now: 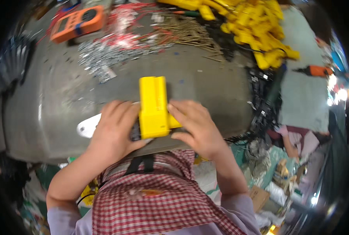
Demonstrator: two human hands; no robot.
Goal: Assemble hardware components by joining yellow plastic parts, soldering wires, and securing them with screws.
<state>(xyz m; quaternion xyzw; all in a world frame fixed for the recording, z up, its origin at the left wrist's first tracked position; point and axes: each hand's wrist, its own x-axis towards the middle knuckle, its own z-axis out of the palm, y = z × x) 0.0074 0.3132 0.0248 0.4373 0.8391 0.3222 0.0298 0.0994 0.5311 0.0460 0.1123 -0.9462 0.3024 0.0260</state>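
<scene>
A yellow plastic housing (154,109), long and box-shaped, sits at the near edge of the grey table between my hands. My left hand (115,127) is closed round its left side. A black part (135,131) shows between that hand and the yellow housing. From under my left fingers a white flat piece (88,126) with a rounded end and a small hole sticks out to the left. My right hand (196,125) grips the right side, fingertips against the yellow edge and thumb below. A smaller yellow part (174,122) shows between thumb and fingers.
An orange multimeter (78,24) lies far left, beside piles of small metal parts (100,58), red wires (121,17) and long brass-coloured pins (194,37). Yellow plastic pieces (256,31) are heaped far right. Black parts (266,90) line the right edge. Another person's arm (288,145) shows at right.
</scene>
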